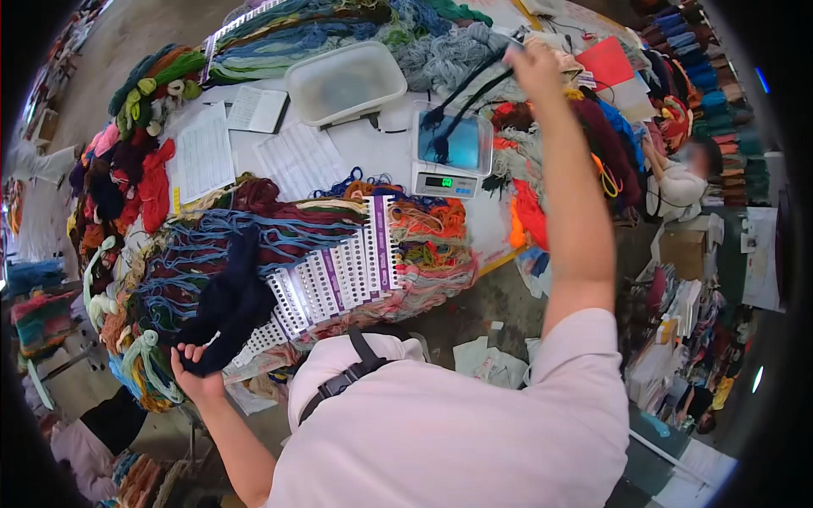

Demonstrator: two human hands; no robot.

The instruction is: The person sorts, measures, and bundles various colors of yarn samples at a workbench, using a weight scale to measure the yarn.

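Observation:
My left hand [197, 372], at the lower left, has its fingers wrapped round the end of a thick dark navy yarn hank [230, 292]. That hank lies over blue yarn strands and perforated white cards [339, 275]. Up at the top right, my right hand [533, 68] is closed on a thin dark yarn bundle [478, 80]. The bundle's two strands hang down to the left, their ends over the blue pan of a digital scale [451, 151]. A green figure glows on the scale's display, too small to read surely.
A translucent plastic tub [347, 80] stands left of the scale. Printed sheets [203, 151] and an open notebook [257, 110] lie beside it. Coloured yarn heaps [449, 55] line the table. Another person [682, 178] is at the right, near a red card [605, 62].

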